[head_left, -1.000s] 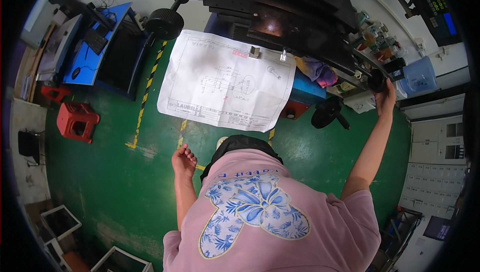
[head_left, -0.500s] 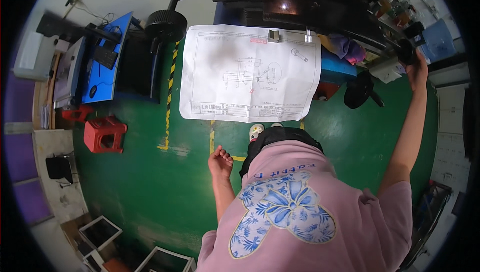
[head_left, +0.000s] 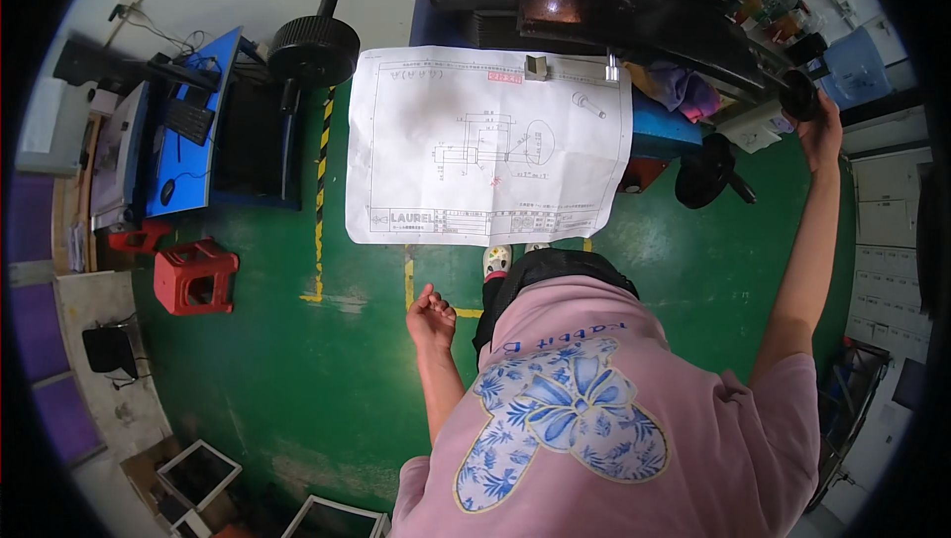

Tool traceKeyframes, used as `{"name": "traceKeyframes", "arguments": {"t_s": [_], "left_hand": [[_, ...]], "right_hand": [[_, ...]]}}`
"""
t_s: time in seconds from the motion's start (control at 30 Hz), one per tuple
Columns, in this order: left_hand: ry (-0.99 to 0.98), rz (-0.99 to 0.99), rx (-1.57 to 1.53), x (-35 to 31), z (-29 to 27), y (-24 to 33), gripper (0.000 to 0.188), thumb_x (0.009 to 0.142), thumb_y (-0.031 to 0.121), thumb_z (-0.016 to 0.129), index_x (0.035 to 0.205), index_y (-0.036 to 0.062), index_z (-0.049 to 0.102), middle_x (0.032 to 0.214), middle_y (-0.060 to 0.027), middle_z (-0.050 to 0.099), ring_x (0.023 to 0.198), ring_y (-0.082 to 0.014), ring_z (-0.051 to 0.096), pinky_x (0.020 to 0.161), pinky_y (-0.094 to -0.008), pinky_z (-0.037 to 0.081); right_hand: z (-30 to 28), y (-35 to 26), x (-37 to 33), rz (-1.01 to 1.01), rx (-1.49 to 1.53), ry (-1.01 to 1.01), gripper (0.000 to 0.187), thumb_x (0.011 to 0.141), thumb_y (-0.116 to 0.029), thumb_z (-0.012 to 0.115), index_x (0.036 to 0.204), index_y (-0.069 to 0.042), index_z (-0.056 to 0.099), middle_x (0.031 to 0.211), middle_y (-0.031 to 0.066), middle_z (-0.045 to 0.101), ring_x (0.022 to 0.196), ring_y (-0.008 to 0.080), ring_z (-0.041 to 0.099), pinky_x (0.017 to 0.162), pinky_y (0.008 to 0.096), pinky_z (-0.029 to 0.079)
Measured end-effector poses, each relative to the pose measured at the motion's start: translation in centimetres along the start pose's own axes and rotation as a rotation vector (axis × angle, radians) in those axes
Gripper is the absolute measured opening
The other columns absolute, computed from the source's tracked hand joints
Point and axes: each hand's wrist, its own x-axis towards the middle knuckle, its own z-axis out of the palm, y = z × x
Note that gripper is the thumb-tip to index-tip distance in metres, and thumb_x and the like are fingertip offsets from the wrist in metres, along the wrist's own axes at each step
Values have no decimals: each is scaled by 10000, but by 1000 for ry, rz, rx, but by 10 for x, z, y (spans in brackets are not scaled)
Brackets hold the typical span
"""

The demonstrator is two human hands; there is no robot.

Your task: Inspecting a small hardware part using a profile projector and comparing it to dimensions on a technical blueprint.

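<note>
At the far right, my right hand (head_left: 820, 137) is closed round a round black knob (head_left: 798, 95) on the end of the black machine (head_left: 584, 8). My left hand (head_left: 432, 320) hangs beside my body above the floor, its fingers loosely curled with nothing seen in them. A white technical drawing sheet (head_left: 416, 176) hangs below the machine in front of me. Near its top edge sits a small grey metal block with a notch (head_left: 536, 67). Just right of that block, a shiny metal pin (head_left: 611, 65) points down from the machine.
A large ribbed black knob (head_left: 315, 51) juts from the machine's left, and a black handwheel (head_left: 705, 173) is lower right. Purple cloth (head_left: 686, 92) lies under the machine. To the left are a blue desk (head_left: 186, 161) and red stool (head_left: 195, 278). A blue bin (head_left: 858, 64) stands far right.
The view has shifted a little, so the machine and sheet appear slightly further left. My right hand stays on the knob; my left hand keeps its curled pose.
</note>
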Motion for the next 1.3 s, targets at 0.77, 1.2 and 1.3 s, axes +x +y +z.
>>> {"name": "traceKeyframes", "arguments": {"t_s": [0.77, 1.2, 1.3], "left_hand": [[-1, 127, 63, 33, 15, 10, 76, 718, 96, 429, 698, 82, 501, 593, -9, 481, 494, -121, 454, 415, -203, 398], [-92, 137, 254, 34, 3, 7, 73, 681, 174, 497, 611, 156, 499, 487, 56, 434, 407, -73, 388, 367, -197, 294], [-79, 130, 200, 36, 6, 5, 82, 689, 166, 480, 610, 154, 500, 490, 51, 437, 392, -77, 378, 357, -207, 291]], "right_hand": [[37, -16, -25, -128, -132, -52, 484, 635, -227, 508, 1052, 13, 454, 942, 79, 519, 866, 159, 515, 753, 284, 421], [29, -9, -20, -175, -116, -110, 477, 634, -227, 502, 1045, 11, 460, 938, 90, 521, 863, 172, 514, 755, 284, 422], [29, -9, -19, -178, -113, -119, 475, 639, -226, 501, 1044, 19, 458, 942, 95, 520, 870, 178, 512, 764, 289, 417]]}}
